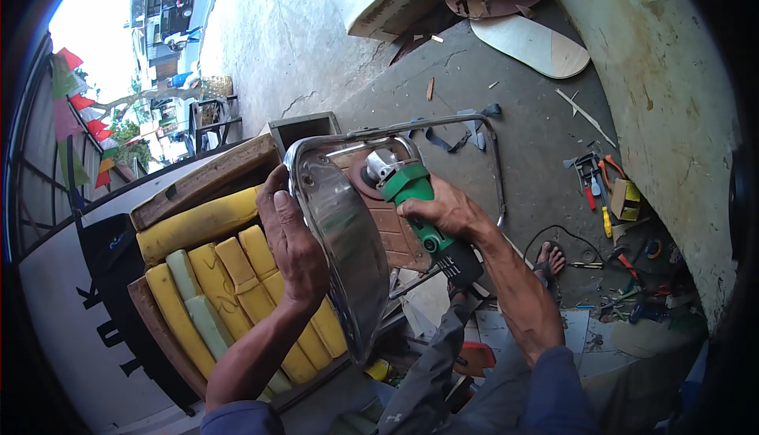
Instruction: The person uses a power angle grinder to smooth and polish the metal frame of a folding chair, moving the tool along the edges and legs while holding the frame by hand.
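Observation:
My right hand (pixel 447 213) is wrapped round the green and black body of an angle grinder (pixel 419 194). The grinder's reddish-brown disc (pixel 361 174) is close to the inner side of a shiny metal chair frame (pixel 348 237); whether it touches cannot be seen. That frame stands tilted, with a curved metal panel and a bent tube reaching to the right. At its left rim, my left hand (pixel 296 249) holds the edge, fingers pointing up and partly hidden behind one another. A brown panel (pixel 403 233) shows behind the grinder.
Yellow foam pieces (pixel 229 277) lie in a wooden frame (pixel 209 182) at left. Several hand tools (pixel 605 186) and a cable (pixel 569 233) lie on the floor at right, near my foot (pixel 549 259). A pale rounded board (pixel 530 43) lies farther off. A pale upright panel (pixel 656 87) borders the right.

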Motion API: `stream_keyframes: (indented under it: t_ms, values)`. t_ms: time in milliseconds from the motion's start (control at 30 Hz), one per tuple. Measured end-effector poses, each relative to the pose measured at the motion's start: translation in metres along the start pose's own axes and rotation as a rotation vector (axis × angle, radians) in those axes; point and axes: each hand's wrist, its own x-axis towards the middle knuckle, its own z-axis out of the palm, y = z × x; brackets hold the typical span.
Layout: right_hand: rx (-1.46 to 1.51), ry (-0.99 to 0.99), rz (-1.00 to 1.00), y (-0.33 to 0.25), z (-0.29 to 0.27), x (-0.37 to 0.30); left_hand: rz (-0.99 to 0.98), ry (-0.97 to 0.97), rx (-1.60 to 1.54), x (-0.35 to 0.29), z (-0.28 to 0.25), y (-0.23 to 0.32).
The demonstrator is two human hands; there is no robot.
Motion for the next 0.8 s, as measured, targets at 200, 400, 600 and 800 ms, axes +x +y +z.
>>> stream_keyframes:
  t_ms: [200, 400, 600, 800]
  values:
    - [-0.043, 0.023, -0.051, -0.003, -0.001, 0.006, -0.011, -0.007, -0.018, -0.002, 0.001, 0.004]
    - [0.12, 0.021, -0.136, 0.025, 0.015, 0.0, 0.027, 0.011, 0.05, 0.0, 0.002, 0.007]
    - [0.179, 0.032, -0.043, 0.068, 0.03, -0.05, 0.0, 0.013, -0.083, 0.002, 0.003, -0.003]
    - [0.481, -0.005, 0.102, 0.107, 0.067, -0.116, 0.037, 0.021, 0.054, -0.002, 0.003, 0.008]
